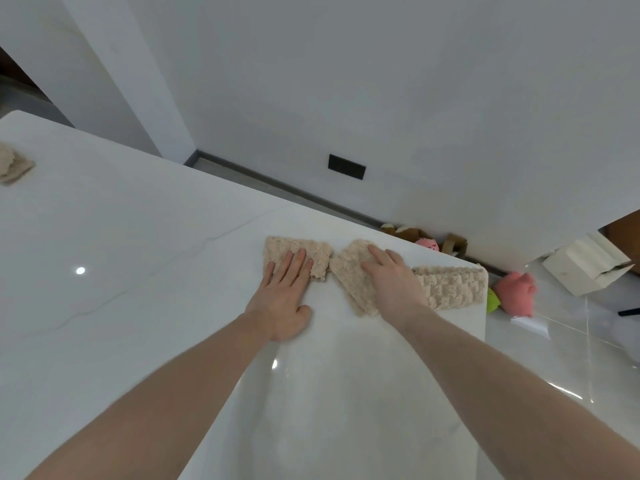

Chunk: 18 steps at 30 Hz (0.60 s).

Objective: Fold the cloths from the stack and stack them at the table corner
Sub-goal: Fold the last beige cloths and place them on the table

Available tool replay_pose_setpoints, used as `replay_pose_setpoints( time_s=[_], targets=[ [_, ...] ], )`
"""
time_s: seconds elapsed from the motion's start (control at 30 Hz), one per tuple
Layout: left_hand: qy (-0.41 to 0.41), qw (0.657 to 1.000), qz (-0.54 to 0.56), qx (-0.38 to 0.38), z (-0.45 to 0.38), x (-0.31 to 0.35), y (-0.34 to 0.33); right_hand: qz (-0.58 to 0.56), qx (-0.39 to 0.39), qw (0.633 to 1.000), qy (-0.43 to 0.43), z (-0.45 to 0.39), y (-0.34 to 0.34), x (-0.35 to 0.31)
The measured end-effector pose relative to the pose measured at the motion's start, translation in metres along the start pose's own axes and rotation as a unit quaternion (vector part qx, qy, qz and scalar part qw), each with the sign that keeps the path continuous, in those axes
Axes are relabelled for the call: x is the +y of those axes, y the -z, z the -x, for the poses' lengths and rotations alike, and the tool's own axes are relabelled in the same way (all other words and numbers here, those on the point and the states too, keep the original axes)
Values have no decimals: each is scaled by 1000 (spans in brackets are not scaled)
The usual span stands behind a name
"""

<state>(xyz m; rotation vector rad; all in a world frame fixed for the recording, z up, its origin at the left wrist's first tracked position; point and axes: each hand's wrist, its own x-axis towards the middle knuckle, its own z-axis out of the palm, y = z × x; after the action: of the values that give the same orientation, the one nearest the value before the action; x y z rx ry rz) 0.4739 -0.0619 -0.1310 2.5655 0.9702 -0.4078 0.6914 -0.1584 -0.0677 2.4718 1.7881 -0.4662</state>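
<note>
My left hand (285, 292) and right hand (393, 284) lay flat, fingers straight, each pressing one folded cloth (313, 256) near the table corner (479, 327). I judged I should keep edges aligned while sliding them together.

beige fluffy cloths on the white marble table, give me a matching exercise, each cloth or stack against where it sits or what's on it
Things:
1. folded beige fluffy cloth left of centre
2. tilted beige fluffy cloth in the middle
3. beige fluffy cloth stack
4. crumpled beige cloths

Places:
A. at the table's right corner
B. under the flat right hand
C. at the far left edge of the view
D. under the flat left hand

Pairs: 1-D, 2-B, 3-A, 4-C
</note>
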Motion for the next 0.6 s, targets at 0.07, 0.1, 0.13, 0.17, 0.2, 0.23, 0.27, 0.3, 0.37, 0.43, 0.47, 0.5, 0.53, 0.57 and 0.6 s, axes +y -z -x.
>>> replay_pose_setpoints(
  time_s=[0.07, 0.1, 0.13, 0.17, 0.2, 0.23, 0.27, 0.3, 0.37, 0.43, 0.47, 0.5, 0.53, 0.57, 0.6],
  targets=[
    [-1, 1000, 7, 0, -9, -1, 5, -12, 25, 999, -24, -2, -1, -12],
    [-1, 1000, 10, 1, -11, -2, 6, -36, 31, 998, -45, 1, -4, -21],
    [-3, 1000, 12, 2, -10, -2, 6, -66, 28, 995, -70, 6, -11, -29],
    [-6, 1000, 10, 3, -9, -3, 5, -97, 17, 991, -90, 12, -18, -36],
    [-11, 1000, 6, 2, -6, -4, 4, -114, -1, 988, -103, 17, -27, -42],
    [-17, 1000, 3, -1, -3, -6, 2, -116, -21, 987, -106, 22, -35, -47],
    [-24, 1000, 2, -6, -2, -8, 2, -110, -38, 988, -102, 25, -42, -50],
    [-28, 1000, 3, -10, -3, -11, 3, -106, -49, 988, -97, 25, -46, -52],
    [-34, 999, 4, -19, -9, -16, 6, -113, -59, 988, -91, 21, -48, -52],
    [-44, 999, -5, -23, -16, -18, 10, -134, -64, 985, -88, 16, -44, -47],
    [-49, 998, -12, -25, -19, -19, 12, -142, -69, 984, -84, 13, -43, -42],
    [-53, 998, -16, -27, -22, -20, 13, -147, -76, 983, -77, 11, -42, -36],
    [-56, 998, -16, -30, -25, -21, 13, -149, -80, 983, -68, 9, -41, -29],
    [-56, 998, -13, -32, -28, -23, 14, -146, -81, 984, -54, 6, -41, -22],
    [-55, 998, -7, -34, -31, -24, 15, -142, -79, 986, -40, 3, -42, -15]
  ],
)
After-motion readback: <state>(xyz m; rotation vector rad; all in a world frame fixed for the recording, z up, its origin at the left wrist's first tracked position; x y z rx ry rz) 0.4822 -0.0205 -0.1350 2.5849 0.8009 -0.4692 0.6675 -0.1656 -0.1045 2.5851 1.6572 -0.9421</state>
